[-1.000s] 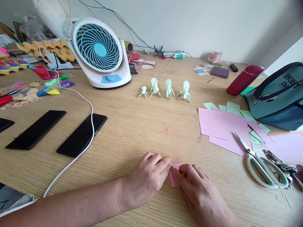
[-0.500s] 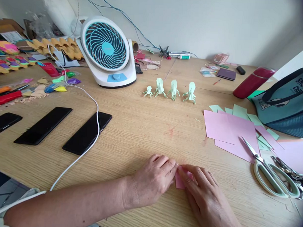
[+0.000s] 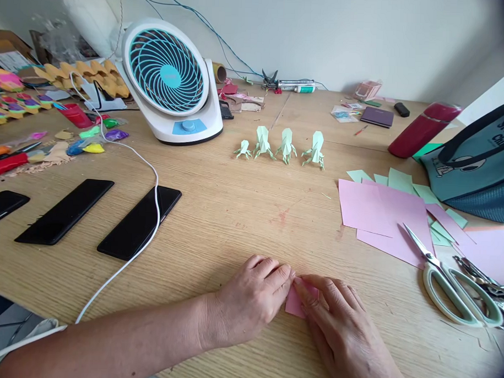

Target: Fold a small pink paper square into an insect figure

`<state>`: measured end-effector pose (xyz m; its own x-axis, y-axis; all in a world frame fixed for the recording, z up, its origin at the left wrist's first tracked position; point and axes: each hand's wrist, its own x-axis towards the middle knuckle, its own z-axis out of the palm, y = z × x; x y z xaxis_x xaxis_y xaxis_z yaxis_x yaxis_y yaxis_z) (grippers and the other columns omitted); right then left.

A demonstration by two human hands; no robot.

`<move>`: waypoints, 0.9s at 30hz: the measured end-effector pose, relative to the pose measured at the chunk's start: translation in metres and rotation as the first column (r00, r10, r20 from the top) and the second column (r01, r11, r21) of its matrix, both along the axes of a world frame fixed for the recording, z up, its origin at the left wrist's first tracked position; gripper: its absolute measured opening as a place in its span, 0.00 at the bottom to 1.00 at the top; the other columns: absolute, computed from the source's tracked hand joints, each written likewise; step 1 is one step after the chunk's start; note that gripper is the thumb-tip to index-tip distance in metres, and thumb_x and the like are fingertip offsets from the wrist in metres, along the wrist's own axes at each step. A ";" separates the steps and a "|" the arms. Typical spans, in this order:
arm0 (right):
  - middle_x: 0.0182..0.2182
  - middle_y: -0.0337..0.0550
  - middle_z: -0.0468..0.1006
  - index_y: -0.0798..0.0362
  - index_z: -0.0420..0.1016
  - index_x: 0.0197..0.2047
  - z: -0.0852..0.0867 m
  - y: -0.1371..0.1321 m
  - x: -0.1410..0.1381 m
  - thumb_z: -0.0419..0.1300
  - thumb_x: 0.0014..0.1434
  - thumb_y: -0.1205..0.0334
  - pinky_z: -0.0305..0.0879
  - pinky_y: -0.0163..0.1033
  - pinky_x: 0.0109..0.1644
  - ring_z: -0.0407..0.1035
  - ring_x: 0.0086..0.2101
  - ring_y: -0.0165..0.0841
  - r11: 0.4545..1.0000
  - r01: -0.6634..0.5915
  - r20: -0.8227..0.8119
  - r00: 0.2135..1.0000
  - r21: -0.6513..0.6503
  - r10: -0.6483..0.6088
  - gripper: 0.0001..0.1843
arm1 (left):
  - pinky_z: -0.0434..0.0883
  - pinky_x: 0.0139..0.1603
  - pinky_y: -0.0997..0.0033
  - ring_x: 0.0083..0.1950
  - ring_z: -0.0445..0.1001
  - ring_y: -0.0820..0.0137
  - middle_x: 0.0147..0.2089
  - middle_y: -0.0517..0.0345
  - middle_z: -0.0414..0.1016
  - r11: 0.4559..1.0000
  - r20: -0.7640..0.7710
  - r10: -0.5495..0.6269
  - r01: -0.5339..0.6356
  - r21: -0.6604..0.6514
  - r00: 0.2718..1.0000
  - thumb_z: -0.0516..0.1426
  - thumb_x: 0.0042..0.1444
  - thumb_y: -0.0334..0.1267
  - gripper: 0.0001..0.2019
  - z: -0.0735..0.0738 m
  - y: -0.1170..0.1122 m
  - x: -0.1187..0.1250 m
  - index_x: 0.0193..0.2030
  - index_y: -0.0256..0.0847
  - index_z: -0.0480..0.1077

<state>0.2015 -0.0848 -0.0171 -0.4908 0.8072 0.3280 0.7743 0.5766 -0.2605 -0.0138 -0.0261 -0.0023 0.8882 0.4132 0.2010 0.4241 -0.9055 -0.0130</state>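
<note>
A small piece of pink paper (image 3: 295, 304) lies on the table near its front edge, under my fingers. My left hand (image 3: 254, 299) is closed, its thumb and forefinger pinched at the paper's upper left corner. From the right, my right hand (image 3: 342, 319) presses the paper, thumb and forefinger together near the same corner. The palm side of both hands is hidden, and so is part of the paper. Farther back stand several pale green folded paper figures with thin legs, among them a tall one (image 3: 317, 149) and a small one (image 3: 244, 149).
Scissors (image 3: 451, 284) lie on the right beside pink sheets (image 3: 362, 206) and green paper pieces. A red bottle (image 3: 423, 131) and a blue bag (image 3: 480, 169) stand behind them. On the left are black phones (image 3: 141, 224), a white cable and a fan (image 3: 169, 76).
The view has shifted slightly, so things sit a little further left. Both hands stay at the pink paper with almost the same grip.
</note>
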 end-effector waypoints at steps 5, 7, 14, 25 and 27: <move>0.47 0.57 0.74 0.59 0.69 0.61 0.001 -0.002 -0.004 0.51 0.67 0.72 0.74 0.47 0.40 0.68 0.41 0.42 1.000 -0.018 -0.031 0.999 -0.024 0.018 0.20 | 0.69 0.48 0.59 0.51 0.69 0.61 0.56 0.46 0.73 0.999 0.019 0.034 -0.034 -0.009 0.999 0.52 0.67 0.31 0.18 -0.001 0.001 0.002 0.61 0.27 0.67; 0.46 0.57 0.74 0.59 0.69 0.61 0.001 -0.003 -0.005 0.50 0.68 0.71 0.75 0.46 0.41 0.69 0.40 0.41 0.999 -0.020 -0.041 0.999 -0.045 0.018 0.20 | 0.69 0.48 0.60 0.51 0.69 0.61 0.56 0.46 0.73 0.999 0.022 0.041 -0.040 -0.026 0.999 0.51 0.68 0.31 0.18 0.000 0.000 0.002 0.62 0.26 0.66; 0.46 0.57 0.73 0.59 0.69 0.61 0.002 -0.002 -0.007 0.50 0.68 0.71 0.76 0.46 0.42 0.68 0.40 0.41 0.997 -0.017 -0.054 0.998 -0.072 0.013 0.20 | 0.69 0.50 0.59 0.53 0.68 0.60 0.57 0.48 0.72 0.996 0.012 0.064 -0.063 -0.068 0.998 0.50 0.69 0.32 0.17 0.000 -0.001 0.004 0.61 0.28 0.66; 0.43 0.55 0.71 0.58 0.70 0.58 0.006 -0.001 -0.012 0.51 0.67 0.72 0.76 0.45 0.40 0.67 0.38 0.40 0.996 -0.041 -0.109 0.994 -0.083 0.032 0.18 | 0.66 0.54 0.56 0.56 0.66 0.58 0.61 0.51 0.70 0.970 0.051 0.105 -0.091 -0.226 0.993 0.51 0.70 0.44 0.19 0.001 0.004 0.005 0.61 0.33 0.65; 0.43 0.55 0.71 0.58 0.70 0.57 0.006 -0.001 -0.012 0.51 0.67 0.73 0.76 0.45 0.41 0.67 0.38 0.39 0.995 -0.045 -0.105 0.994 -0.089 0.035 0.17 | 0.66 0.54 0.56 0.56 0.66 0.58 0.60 0.51 0.71 0.967 0.063 0.103 -0.085 -0.239 0.993 0.49 0.71 0.45 0.19 0.002 0.004 0.005 0.60 0.34 0.66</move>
<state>0.1894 -0.0861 -0.0114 -0.4908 0.8165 0.3041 0.7175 0.5767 -0.3906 -0.0089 -0.0221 -0.0007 0.8294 0.5377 0.1519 0.4993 -0.8352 0.2303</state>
